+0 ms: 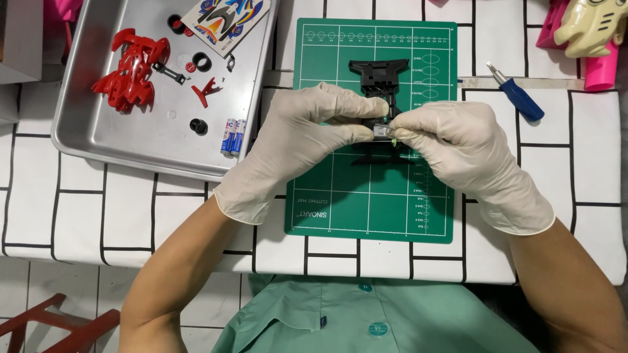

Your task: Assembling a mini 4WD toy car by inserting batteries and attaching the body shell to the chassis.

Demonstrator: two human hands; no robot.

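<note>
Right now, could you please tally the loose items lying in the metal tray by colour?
Red: 2, car body shell and small clip
Black: 5, three tyres, wheel with red hub, bar
Blue-white: 2, batteries
Multicoloured: 1, sticker sheet
Total: 10

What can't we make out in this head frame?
- Black chassis: middle hidden by both gloved hands, head view.
- Small green part at the right hand fingertips: too small to identify.
- Left hand: grip point on the chassis covered by its own fingers.
- Yellow toy and pink pieces: cut off by top right edge.
- Red frame: cut off at bottom left.
</note>
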